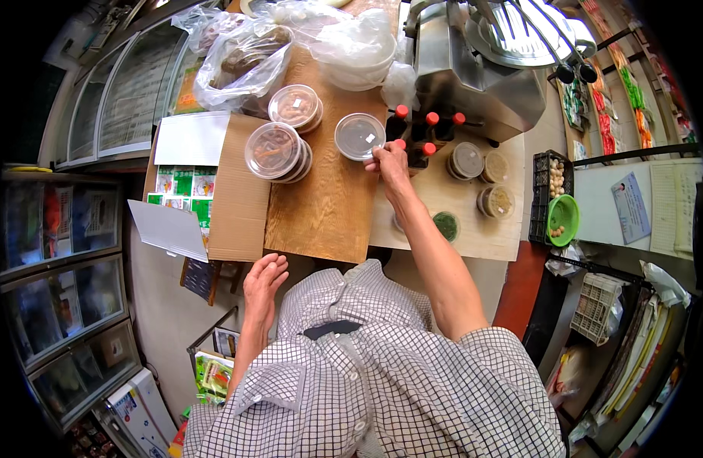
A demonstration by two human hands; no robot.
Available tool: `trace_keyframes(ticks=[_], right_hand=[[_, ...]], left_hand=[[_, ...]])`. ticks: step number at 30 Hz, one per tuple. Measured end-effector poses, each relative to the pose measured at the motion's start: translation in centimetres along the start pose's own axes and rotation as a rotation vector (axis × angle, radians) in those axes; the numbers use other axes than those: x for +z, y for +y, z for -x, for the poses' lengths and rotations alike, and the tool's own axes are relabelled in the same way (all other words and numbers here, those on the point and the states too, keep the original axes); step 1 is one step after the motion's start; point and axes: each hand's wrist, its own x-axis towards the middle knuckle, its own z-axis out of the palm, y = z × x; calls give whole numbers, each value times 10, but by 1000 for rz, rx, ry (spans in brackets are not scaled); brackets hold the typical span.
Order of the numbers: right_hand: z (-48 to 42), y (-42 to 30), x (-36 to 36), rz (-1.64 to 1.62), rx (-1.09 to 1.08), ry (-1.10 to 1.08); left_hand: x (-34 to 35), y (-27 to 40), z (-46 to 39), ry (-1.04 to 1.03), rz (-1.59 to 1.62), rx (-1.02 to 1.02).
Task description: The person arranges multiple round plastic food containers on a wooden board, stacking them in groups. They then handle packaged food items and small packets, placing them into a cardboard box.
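Observation:
My right hand [390, 166] reaches over the wooden table with thumb and fingers gripping the near-right rim of a round plastic tub [357, 137]. Its clear lid bears a small white sticker, and its contents look dark. My left hand [264, 280] holds nothing, fingers loosely apart, just off the table's front edge. Left of the gripped tub are stacked lidded tubs of reddish-brown food [273, 150] and, behind them, tubs of paler food [294, 107]. Beside my right hand stand several dark bottles with red caps [423, 129].
An opened cardboard box [239, 194] holds green-and-white packets [182, 186]. Plastic bags [245, 63] and white bowls [360, 66] lie behind. At right are a steel machine [471, 74], more lidded tubs [465, 160], a tub of chopped greens [446, 226] and a green basket [564, 220].

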Motion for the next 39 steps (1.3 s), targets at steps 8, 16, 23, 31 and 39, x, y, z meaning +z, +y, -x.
trace_keyframes(ticks=[8,16,23,31,39], right_hand=[[-35,6,37,110,12,112],[-59,14,53,112,9,174],[-17,26,40,-175,-30,-3],[116,121,-90,-176,244,172],[135,202,-216,-37,526,615]], left_hand=[[-42,5,2,56,24,-3],[-60,12,-2,59,14,6],[-51,9,-11,26,-25,-34],[-9,15,-23,-89,-110,-57],[26,11,-14,-96,-159,-49]])
